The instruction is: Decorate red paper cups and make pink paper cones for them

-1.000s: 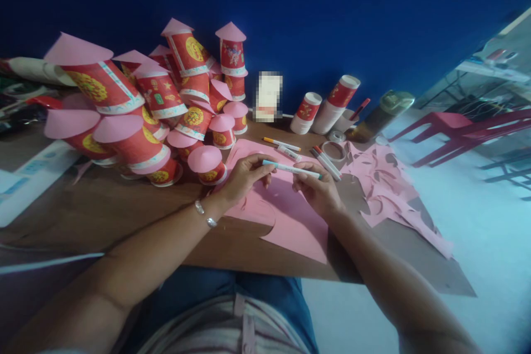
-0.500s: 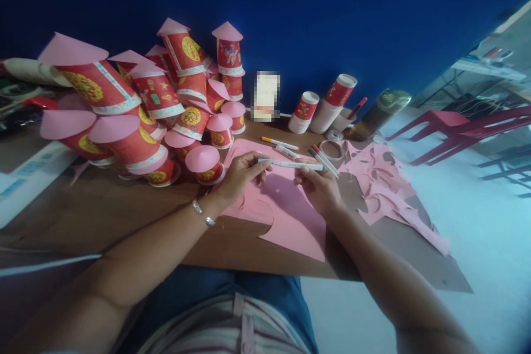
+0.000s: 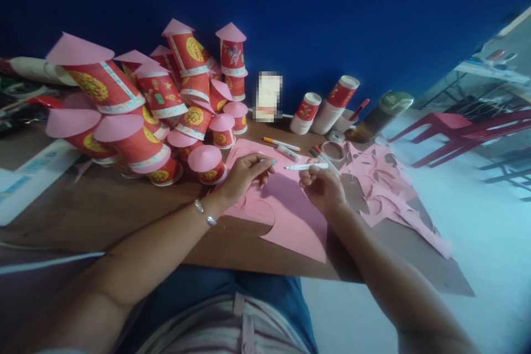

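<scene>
My right hand [image 3: 326,185] is closed round a white marker pen [image 3: 307,166], its bare tip pointing left. Between the thumb and fingers of my left hand [image 3: 246,174] is a small light-blue pen cap [image 3: 269,161], mostly covered by the fingers. A gap separates cap and pen. Both hands are above pink paper sheets [image 3: 296,221], which have curved cut edges. Just beyond them lie an orange pen [image 3: 282,144], a whitish stick-like tube [image 3: 289,152] and red-capped markers [image 3: 319,153].
Red paper-cup lanterns [image 3: 160,94] with pink cone tops are piled at the left. Stacked cups [image 3: 307,113], a tape roll [image 3: 333,150] and a bottle [image 3: 384,113] stand or lie at the back right. Pink scraps [image 3: 385,182] cover the table's right side. Red plastic stools [image 3: 448,127] are beyond.
The cap has come off the marker pen. My right hand has drawn the pen slightly right, while my left hand keeps the cap.
</scene>
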Demonstrator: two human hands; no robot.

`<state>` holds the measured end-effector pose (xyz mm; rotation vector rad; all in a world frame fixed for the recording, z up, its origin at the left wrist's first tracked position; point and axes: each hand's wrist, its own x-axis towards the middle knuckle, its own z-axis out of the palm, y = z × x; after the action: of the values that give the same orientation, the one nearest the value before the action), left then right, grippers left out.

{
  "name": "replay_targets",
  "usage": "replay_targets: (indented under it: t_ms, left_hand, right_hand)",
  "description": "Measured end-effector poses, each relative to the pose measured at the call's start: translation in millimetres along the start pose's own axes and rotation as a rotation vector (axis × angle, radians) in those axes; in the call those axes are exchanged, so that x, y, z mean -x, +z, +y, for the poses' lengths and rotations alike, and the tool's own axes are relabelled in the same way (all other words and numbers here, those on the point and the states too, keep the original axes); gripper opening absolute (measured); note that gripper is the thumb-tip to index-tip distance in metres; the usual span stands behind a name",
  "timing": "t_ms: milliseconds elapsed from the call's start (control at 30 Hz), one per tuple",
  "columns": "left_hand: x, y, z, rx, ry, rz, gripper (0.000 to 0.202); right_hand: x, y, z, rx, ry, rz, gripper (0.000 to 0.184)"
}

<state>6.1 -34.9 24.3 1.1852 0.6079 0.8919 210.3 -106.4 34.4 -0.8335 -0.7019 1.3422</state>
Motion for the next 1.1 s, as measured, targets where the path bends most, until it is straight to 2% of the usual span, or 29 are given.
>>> replay_targets:
  t_ms: [233,633,1100]
  left_hand:
    - [-0.6,-0.1,-1.9,-0.035,0.02,-0.033,0.037]
    - [0.4,0.8,-0.6,-0.123,0.039,-0.035,0.038]
    - [1.5,3.3,3.7,-0.13,0.087,-0.061,0.03]
  right_hand:
    - [0.7,1.4,3.6,0.038,-0.032,0.008,0.018]
    - [2.0,0.3,7.1,0.186,-0.122,-0.009,0.023]
    - [3.5,1.3,10.8,0.287,-0.089,0.019,0.028]
